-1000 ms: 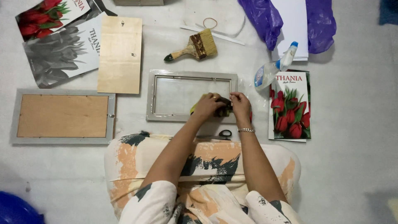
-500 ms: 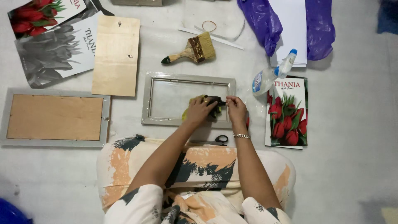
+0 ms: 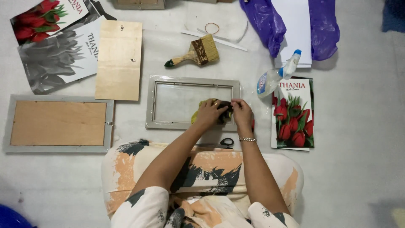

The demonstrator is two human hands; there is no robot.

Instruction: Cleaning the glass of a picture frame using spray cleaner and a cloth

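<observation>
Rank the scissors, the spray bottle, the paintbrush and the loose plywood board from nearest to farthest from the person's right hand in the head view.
From the right hand:
1. Scissors, just below it, by the lap.
2. Spray bottle, up and to its right.
3. Paintbrush, above, beyond the grey frame.
4. Plywood board, far left.

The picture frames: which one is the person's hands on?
The empty grey frame in the middle, where you can see through it; both the left hand and right hand rest on it. The other frame, at the left, has a brown board inside.
</observation>
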